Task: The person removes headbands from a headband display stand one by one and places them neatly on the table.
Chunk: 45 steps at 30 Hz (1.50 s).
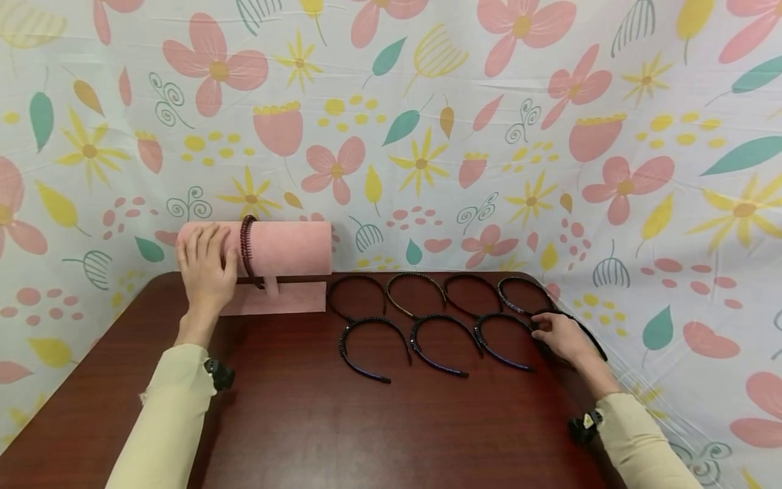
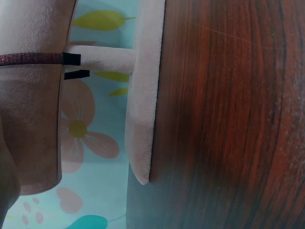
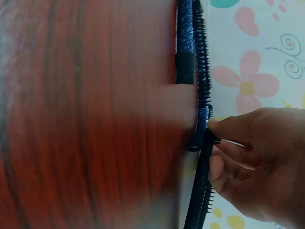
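Observation:
My left hand (image 1: pixel 208 270) rests on the left end of a pink padded headband stand (image 1: pixel 293 250), its fingers lying over the roll. A dark red toothed headband (image 1: pixel 246 243) is fitted round that roll, just right of the hand. In the left wrist view the dark red headband (image 2: pixel 33 58) shows its black tips below the roll. On the table's right side, my right hand (image 1: pixel 563 337) pinches a black toothed headband (image 1: pixel 590 333). The right wrist view shows thumb and fingers on this black headband (image 3: pixel 200 183), with a glittery blue headband (image 3: pixel 187 31) close by.
Several dark headbands lie in two rows on the brown table (image 1: pixel 366 435), among them a gold-toned one (image 1: pixel 400 305) in the back row and a blue-ended one (image 1: pixel 436 367) in front. A flower-patterned cloth (image 1: pixel 391 136) hangs behind and beside the table.

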{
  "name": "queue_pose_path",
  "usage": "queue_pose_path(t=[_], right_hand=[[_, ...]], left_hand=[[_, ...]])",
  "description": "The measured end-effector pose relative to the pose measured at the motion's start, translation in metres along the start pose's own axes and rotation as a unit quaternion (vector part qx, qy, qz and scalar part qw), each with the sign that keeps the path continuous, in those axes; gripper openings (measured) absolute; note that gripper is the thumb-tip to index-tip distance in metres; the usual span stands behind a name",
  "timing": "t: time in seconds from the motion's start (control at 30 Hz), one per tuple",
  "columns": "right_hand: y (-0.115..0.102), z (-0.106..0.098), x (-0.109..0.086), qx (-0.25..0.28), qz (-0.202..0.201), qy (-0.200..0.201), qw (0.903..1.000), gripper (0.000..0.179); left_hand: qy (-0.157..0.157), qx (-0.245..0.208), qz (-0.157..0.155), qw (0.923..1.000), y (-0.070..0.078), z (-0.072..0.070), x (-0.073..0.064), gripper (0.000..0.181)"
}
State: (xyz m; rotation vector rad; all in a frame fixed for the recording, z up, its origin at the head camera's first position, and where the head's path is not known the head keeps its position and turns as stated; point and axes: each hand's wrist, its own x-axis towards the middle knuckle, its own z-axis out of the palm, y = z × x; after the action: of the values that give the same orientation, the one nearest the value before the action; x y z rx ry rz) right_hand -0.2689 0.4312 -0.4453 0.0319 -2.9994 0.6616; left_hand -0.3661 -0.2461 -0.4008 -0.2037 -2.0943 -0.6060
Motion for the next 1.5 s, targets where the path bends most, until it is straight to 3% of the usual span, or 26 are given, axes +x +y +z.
queue_pose_path(t=[0.3, 0.63, 0.97, 1.23, 1.5], right_hand=[[-0.001, -0.006, -0.001, -0.016, 0.009, 0.024, 0.9995, 0.040], [0.009, 0.004, 0.007, -0.029, -0.001, 0.021, 0.9993, 0.037], [0.002, 0.001, 0.004, -0.027, 0.005, -0.004, 0.9996, 0.039], [-0.007, 0.000, 0.001, -0.044, 0.033, 0.002, 0.9985, 0.038], [-0.011, -0.002, -0.001, -0.051, 0.025, -0.022, 0.9982, 0.039]], left_hand=[[0.000, -0.004, 0.000, 1.0000, 0.000, -0.001, 0.000, 0.045], [-0.002, -0.001, -0.001, 1.0000, 0.002, 0.000, 0.000, 0.045], [0.010, -0.006, 0.005, 0.9999, 0.001, 0.000, 0.000, 0.045], [0.007, -0.005, 0.005, 0.9999, -0.001, 0.001, 0.000, 0.046], [0.008, -0.006, 0.007, 0.9999, -0.001, 0.001, 0.000, 0.046]])
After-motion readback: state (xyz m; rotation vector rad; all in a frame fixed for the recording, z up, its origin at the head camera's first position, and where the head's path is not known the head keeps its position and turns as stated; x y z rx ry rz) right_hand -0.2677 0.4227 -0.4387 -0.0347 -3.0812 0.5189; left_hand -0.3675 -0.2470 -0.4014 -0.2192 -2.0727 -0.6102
